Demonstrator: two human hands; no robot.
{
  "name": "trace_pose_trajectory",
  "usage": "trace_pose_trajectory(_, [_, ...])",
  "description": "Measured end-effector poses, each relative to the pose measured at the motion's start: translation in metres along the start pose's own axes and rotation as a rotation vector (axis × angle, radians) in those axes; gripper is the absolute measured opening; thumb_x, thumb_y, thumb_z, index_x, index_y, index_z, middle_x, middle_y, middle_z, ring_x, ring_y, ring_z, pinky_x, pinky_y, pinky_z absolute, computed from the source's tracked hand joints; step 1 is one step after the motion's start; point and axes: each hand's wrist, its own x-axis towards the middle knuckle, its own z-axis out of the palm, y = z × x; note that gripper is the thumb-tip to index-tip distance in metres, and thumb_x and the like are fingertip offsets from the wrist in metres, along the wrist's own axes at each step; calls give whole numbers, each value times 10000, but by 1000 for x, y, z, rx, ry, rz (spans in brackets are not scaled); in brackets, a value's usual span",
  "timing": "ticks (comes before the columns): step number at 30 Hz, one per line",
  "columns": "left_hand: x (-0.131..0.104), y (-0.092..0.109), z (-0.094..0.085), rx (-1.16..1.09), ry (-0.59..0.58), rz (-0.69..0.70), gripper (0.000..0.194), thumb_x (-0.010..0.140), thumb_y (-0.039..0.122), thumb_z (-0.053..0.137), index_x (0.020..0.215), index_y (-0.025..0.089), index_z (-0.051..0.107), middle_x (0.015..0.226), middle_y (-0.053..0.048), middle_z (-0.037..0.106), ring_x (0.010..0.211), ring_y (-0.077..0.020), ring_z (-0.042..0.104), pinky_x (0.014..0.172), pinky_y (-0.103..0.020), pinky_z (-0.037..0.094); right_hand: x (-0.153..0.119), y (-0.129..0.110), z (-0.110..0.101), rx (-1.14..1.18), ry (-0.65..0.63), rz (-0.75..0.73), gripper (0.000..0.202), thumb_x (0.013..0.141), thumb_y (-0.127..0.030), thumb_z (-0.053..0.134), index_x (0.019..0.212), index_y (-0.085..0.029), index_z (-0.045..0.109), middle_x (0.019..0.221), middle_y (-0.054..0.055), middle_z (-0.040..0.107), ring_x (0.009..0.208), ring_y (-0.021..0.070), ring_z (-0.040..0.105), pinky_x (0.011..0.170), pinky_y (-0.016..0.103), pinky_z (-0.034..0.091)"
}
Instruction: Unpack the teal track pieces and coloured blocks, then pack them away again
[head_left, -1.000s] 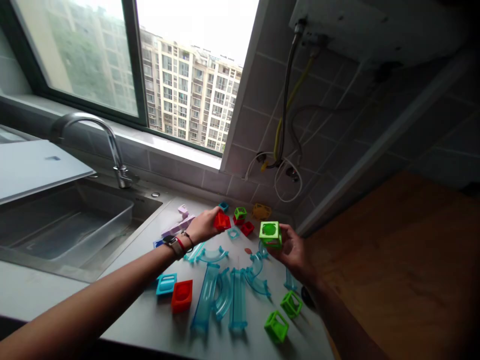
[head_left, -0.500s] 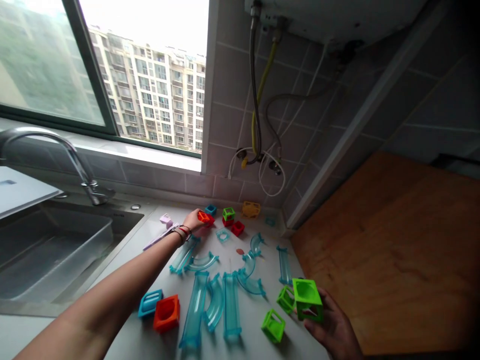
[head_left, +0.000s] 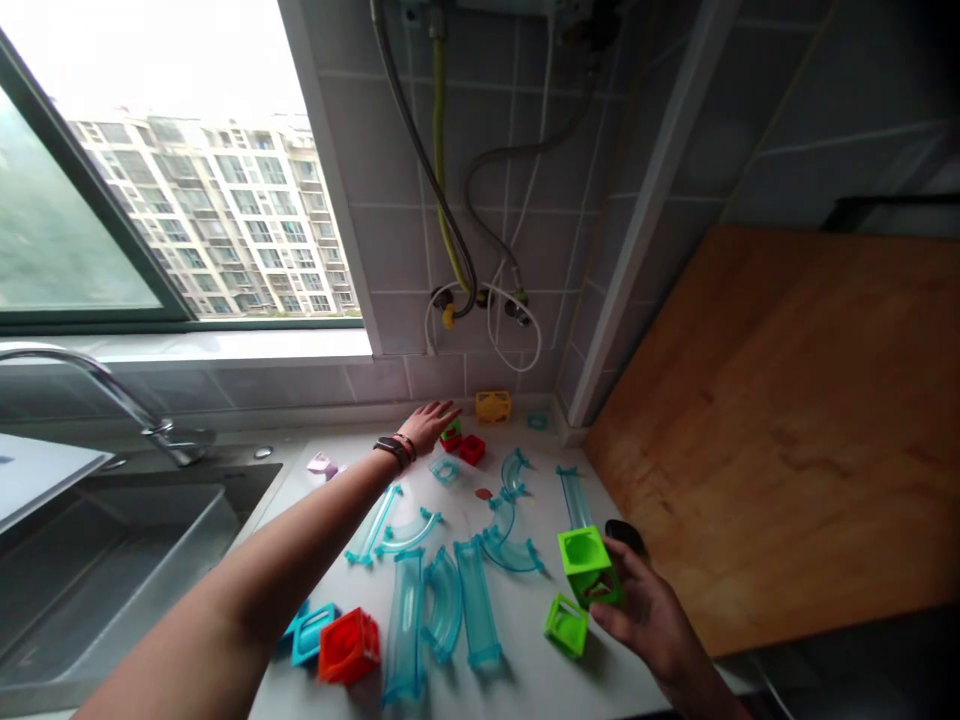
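My left hand reaches to the back of the counter, fingers spread, over a green block that sits on a red one. Right beside it is another red block. My right hand grips a green block at the right. Another green block lies just below it. Clear blue track pieces, straight and curved, lie in the middle. At the front left a red block stands by a blue block.
A sink with a plastic bin and a faucet are at the left. A yellow block stands by the back wall. A wooden board leans at the right, and hoses hang above.
My left hand has let go of the red block and moved right, its fingers now spread. The view has shifted. My right hand still holds the green block.
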Motion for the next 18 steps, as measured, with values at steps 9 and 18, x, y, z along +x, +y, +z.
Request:
trace_pose_trajectory(9, [36,-5,-19,-78,-131,71,335,980,349,643,1268,178,628,1272,-102,655,1074,-243,671,912,-460,582,-5,-11,1,55,56,-45,636,864,-431,758,1431,-344,484,1346,104,635,1172,290,644,967,420,537])
trace_pose_trajectory(18, [-39,52,-90,-453,-41,33,607,864,421,710,1380,139,561,1268,-142,685,1085,-255,720,894,-365,609,43,-51,19,4,37,-125,549,894,-418,740,1388,-289,536,1290,95,650,1212,271,624,998,401,519])
